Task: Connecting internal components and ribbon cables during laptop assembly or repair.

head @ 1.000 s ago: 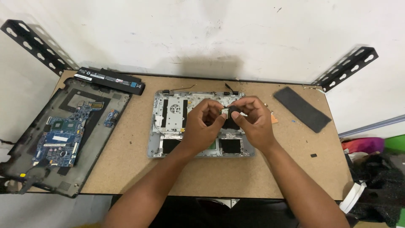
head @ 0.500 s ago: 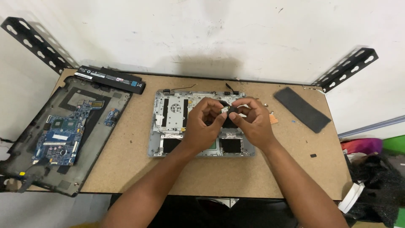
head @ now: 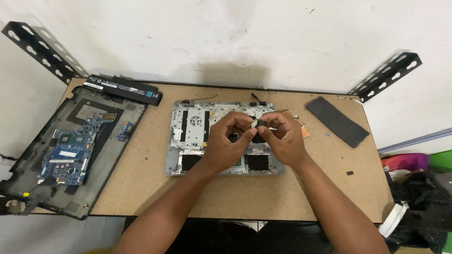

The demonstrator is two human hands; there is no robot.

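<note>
Pinching a small dark part (head: 260,123) w/ both hands, left hand (head: 230,143) & right hand (head: 281,140), mid-frame above the grey laptop shell (head: 188,136). Both grips tight on it. Looks like it's being pulled apart; next needs a slow, careful tug.

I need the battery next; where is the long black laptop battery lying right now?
In the head view, the battery lies at the table's far left, along the back edge of the bottom case.

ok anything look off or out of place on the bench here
One thing: the dark laptop base with the blue motherboard lies askew, its lower-left corner hanging past the edge of the particle-board table. Small loose bits dot the right side. Both hands, left hand and right hand, pinch a small part over the silver chassis.
</note>
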